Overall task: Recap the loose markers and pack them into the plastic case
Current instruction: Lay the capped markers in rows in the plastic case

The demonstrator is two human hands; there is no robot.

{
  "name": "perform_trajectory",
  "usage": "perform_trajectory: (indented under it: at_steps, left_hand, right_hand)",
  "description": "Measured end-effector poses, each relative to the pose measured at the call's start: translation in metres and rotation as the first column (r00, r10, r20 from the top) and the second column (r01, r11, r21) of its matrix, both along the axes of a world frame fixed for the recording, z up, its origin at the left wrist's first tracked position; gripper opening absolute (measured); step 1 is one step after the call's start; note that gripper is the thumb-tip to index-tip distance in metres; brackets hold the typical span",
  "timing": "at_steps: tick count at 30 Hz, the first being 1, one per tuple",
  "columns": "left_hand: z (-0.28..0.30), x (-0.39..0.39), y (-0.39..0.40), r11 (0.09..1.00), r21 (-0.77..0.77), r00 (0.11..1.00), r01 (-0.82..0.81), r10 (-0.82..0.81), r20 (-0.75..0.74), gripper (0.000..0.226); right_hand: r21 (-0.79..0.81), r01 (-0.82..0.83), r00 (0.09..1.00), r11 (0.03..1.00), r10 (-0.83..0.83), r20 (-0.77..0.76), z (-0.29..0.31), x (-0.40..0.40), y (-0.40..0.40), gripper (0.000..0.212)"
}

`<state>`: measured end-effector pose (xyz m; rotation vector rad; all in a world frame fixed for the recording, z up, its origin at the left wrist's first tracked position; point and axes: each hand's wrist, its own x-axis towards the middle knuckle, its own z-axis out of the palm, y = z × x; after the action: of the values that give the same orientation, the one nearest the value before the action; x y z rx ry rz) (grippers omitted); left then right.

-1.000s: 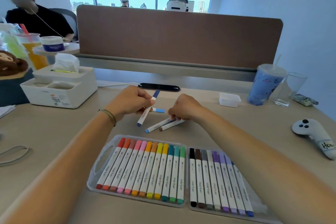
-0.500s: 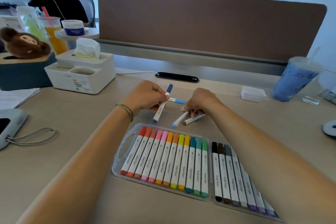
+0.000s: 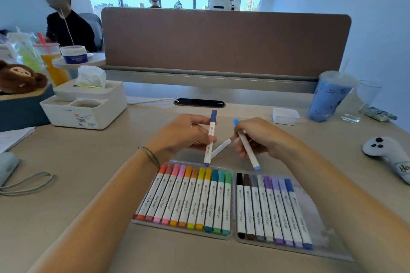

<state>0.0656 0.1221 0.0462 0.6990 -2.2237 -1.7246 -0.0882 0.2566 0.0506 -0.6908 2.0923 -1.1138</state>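
The clear plastic case [image 3: 322, 217] lies open on the desk near me, and both halves hold several capped markers in rows. My left hand [image 3: 184, 135] grips a dark blue capped marker [image 3: 210, 139] almost upright above the case's far edge. My right hand [image 3: 261, 137] holds a light blue marker [image 3: 249, 152] slanting down toward the case. A light blue cap [image 3: 235, 122] pokes out at its fingertips. A third white marker [image 3: 220, 149] lies on the desk between my hands, its far end hidden under my right fingers.
A white tissue organizer [image 3: 88, 106] stands at the far left. A small white tray [image 3: 285, 115], a blue cup [image 3: 328, 99] and a glass [image 3: 365, 99] stand at the far right. A white controller [image 3: 387, 154] lies to the right. A brown divider [image 3: 221, 44] closes the desk's back.
My right hand has lifted the light blue marker off the desk, and the light blue cap is now at its fingertips. My left hand has tipped the dark blue marker more upright.
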Motion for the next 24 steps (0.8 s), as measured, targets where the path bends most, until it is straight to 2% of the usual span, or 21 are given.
perform_trajectory:
  at_steps: [8,12,15,17,18,20,21,24]
  left_hand:
    - [-0.012,-0.04,0.091,0.987,0.081,0.99,0.139,-0.136,-0.038,0.061]
    - [-0.019,-0.053,0.132,0.978,0.024,0.978,0.207,-0.207,-0.012,0.059]
    - [-0.024,-0.059,0.154,0.973,0.02,0.973,0.232,-0.232,-0.011,0.053]
    - [-0.03,-0.061,0.161,0.97,-0.074,0.972,0.233,-0.233,0.014,0.055]
    - [-0.034,-0.061,0.16,0.954,-0.195,0.973,0.229,-0.225,0.043,0.057]
    - [-0.039,-0.06,0.157,0.846,-0.479,0.972,0.234,-0.196,0.128,0.06]
    - [-0.04,-0.058,0.157,0.79,-0.558,0.967,0.252,-0.188,0.171,0.059]
    - [-0.043,-0.054,0.156,0.739,-0.593,0.942,0.321,-0.185,0.28,0.059]
  right_hand:
    - [-0.162,0.013,0.999,0.987,-0.006,0.043,-0.016,-0.014,0.115,0.037]
    - [-0.123,-0.009,0.994,0.992,-0.005,-0.113,-0.018,-0.015,0.146,0.035]
    - [-0.102,0.01,0.985,0.995,-0.028,-0.168,-0.022,-0.017,0.157,0.035]
    - [-0.062,0.005,0.984,0.998,-0.016,-0.177,-0.023,-0.02,0.162,0.032]
    - [-0.029,-0.002,0.985,1.0,-0.003,-0.173,-0.024,-0.021,0.165,0.031]
    - [0.075,-0.024,0.985,0.997,0.036,-0.169,-0.027,-0.022,0.169,0.028]
    - [0.127,-0.041,0.983,0.991,0.063,-0.172,-0.028,-0.022,0.171,0.027]
    - [0.221,-0.068,0.969,0.973,0.117,-0.218,-0.034,-0.019,0.169,0.026]
